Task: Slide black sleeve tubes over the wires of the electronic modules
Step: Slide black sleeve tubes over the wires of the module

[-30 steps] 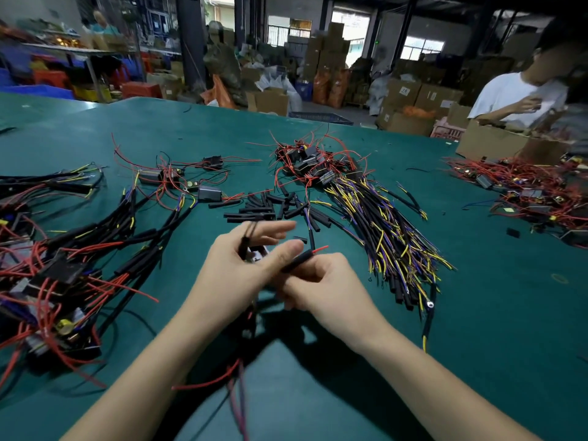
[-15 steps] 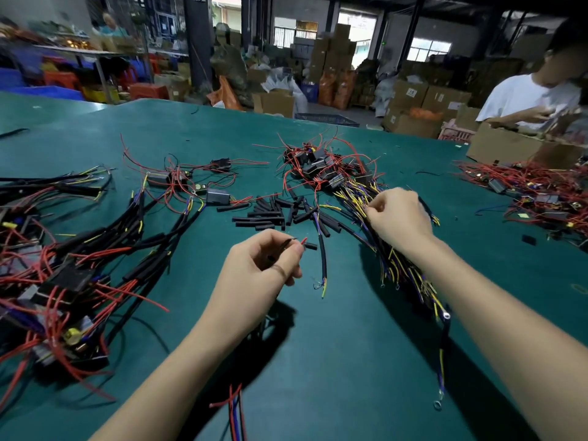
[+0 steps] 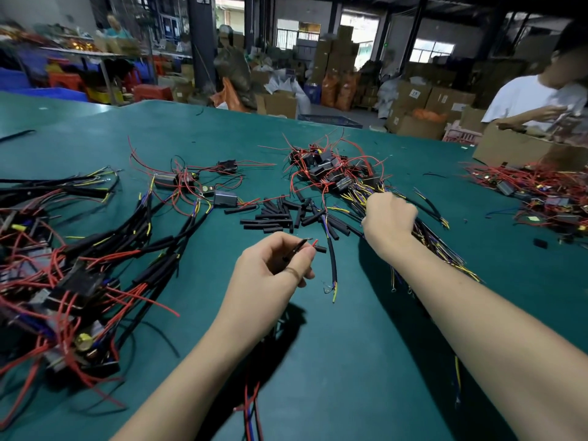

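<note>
While the left hand pinches red wire ends, the right hand curls into the wire bundle, with loose sleeves lying between, nearer the far edge.

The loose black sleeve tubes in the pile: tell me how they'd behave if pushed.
The black sleeve tubes look short, round and thin-walled, so they would probably roll and scatter across the green table. They likely weigh little. Lying loosely criss-crossed, a push would likely shift several together.

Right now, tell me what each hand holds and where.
Left hand pinches thin wires near their tips. Right hand grips the wire bundle partway along.
</note>
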{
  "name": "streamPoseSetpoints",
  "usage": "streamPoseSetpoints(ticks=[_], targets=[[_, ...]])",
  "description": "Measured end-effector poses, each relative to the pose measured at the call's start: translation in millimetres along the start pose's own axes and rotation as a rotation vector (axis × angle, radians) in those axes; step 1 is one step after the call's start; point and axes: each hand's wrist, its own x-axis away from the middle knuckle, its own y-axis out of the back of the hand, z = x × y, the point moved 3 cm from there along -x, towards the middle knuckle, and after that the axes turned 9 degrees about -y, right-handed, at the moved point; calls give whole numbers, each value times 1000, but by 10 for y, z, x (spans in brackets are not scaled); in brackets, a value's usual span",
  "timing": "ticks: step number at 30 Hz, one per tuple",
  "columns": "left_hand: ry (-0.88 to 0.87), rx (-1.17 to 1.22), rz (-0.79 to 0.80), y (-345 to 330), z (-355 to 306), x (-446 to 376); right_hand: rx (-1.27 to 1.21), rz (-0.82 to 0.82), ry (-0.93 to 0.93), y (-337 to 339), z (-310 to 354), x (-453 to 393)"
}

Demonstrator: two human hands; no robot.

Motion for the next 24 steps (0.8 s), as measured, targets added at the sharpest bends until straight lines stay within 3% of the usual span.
streamPoseSetpoints(ticks=[3,7,11,13,19,24], targets=[[4,1,-2,3,-1,-5,-160,-16,-59,89,-35,-21],[-12,11,-15,3,-11,-16,-619,-35,-220,347,-275,-101],[1,-21,-20,-10,-4,-16,-921,147,-137,445,-434,-102],[4,-52,-15,-3,6,-13,-808,243,-59,377,-449,-78],[22,-72,-41,35,7,-15,-447,141,5,399,-481,-96],[13,-88,-27,40,18,-15,-549,216,15,403,-452,-127]])
